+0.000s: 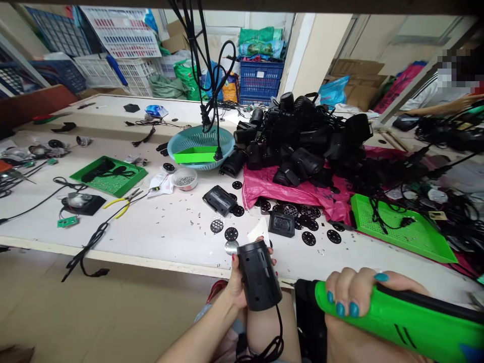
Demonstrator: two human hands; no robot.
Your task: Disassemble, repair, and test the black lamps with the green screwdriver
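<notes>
My left hand (237,285) is wrapped round a black cylindrical plastic housing (260,277), held tilted just off the table's front edge. A black cable runs from the housing's lower end down over my lap. In my right hand (355,292) is a green electric screwdriver (412,315), its thin bit pointing left at the housing and apart from it. On the table beyond lie a black rectangular housing (220,200), a black square part (282,224) and several black perforated discs (309,238).
A pile of black housings (298,131) rests on a pink sack (298,189). Nearby are a blue-green basket (176,143), a tub of screws (185,180), yellow-handled pliers (121,205) and green trays (423,242). Black cables (204,65) hang overhead. A person (440,93) sits at far right.
</notes>
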